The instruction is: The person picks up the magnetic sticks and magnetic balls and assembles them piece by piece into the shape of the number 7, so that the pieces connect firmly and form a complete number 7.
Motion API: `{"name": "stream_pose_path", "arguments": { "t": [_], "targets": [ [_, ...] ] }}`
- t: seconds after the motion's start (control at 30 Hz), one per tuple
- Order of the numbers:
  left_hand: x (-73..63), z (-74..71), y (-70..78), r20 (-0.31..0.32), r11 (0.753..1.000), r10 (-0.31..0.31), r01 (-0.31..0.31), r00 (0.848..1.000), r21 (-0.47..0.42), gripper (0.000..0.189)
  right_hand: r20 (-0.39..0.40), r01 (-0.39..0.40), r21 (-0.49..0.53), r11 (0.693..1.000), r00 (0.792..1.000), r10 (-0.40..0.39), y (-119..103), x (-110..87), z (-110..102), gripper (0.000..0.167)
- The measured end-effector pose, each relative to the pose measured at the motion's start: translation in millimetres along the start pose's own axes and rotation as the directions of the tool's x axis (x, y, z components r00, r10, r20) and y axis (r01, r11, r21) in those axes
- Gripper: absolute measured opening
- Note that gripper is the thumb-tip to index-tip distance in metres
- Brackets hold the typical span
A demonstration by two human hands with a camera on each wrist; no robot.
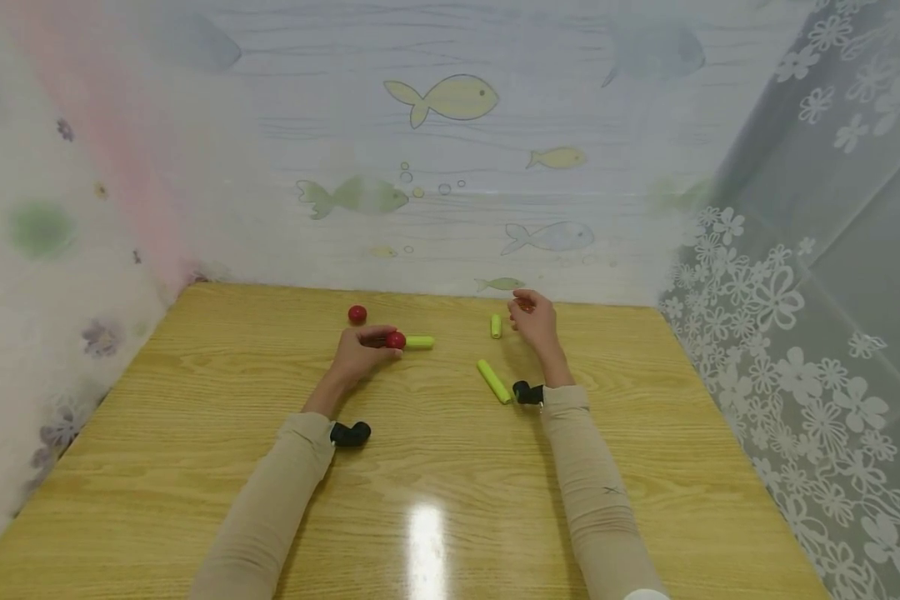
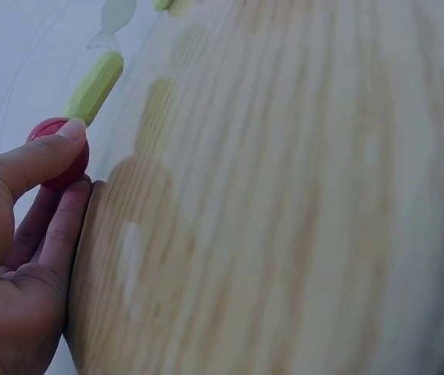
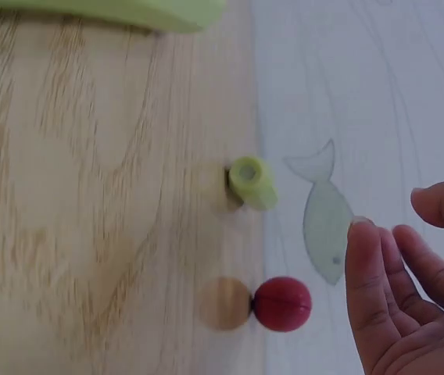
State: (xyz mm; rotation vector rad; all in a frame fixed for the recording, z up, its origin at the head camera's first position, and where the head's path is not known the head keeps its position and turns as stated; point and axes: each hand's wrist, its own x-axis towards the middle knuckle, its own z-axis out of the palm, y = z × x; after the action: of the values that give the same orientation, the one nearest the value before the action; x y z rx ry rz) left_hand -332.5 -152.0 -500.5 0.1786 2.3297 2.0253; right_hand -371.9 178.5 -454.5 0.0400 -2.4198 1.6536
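My left hand (image 1: 362, 354) pinches a red ball (image 2: 59, 144) between thumb and fingers. A yellow-green stick (image 1: 420, 342) juts out from the ball's far side, pointing right in the head view. My right hand (image 1: 536, 323) is over the back right of the table, its thumb and fingers parted with nothing between them. Another red ball (image 3: 282, 304) rests on the table near those fingers, mostly hidden by them in the head view. Left of this hand lies a short yellow-green stick (image 1: 496, 326), with a hollow end showing in the right wrist view.
A longer yellow-green stick (image 1: 493, 382) lies slantwise on the wooden table (image 1: 427, 467), near the right wrist. One more red ball (image 1: 357, 314) sits behind the left hand. Curtains with printed fish (image 1: 461, 97) and flowers close off the back and sides.
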Motion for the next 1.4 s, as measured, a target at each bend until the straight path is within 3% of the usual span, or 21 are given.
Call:
{"name": "stream_pose_path", "arguments": {
  "t": [0.23, 0.53, 1.07, 1.4],
  "targets": [
    [1.1, 1.2, -2.2, -0.012, 1.000, 0.014, -0.014, 1.000, 0.002, 0.048, -0.091, -0.010, -0.026, 1.000, 0.996, 0.008, 10.4, 1.4, -10.1, 0.034],
    [0.4, 1.8, -2.0, -0.019, 1.000, 0.006, -0.006, 1.000, 0.002, 0.047, -0.128, -0.085, -0.015, 0.996, 0.988, 0.082, 21.6, 3.9, -18.9, 0.039],
    [-2.6, 3.3, -0.1, -0.023, 1.000, -0.004, 0.004, 1.000, -0.005, 0.048, -0.049, -0.197, -0.075, 0.978, 0.980, 0.194, 23.9, 6.1, -21.8, 0.048],
    [-5.0, 3.7, 1.2, -0.038, 1.000, 0.003, -0.003, 0.999, 0.003, 0.047, -0.007, -0.236, -0.034, 0.971, 0.972, 0.236, 27.9, 3.7, -23.5, 0.051]
  ]
}}
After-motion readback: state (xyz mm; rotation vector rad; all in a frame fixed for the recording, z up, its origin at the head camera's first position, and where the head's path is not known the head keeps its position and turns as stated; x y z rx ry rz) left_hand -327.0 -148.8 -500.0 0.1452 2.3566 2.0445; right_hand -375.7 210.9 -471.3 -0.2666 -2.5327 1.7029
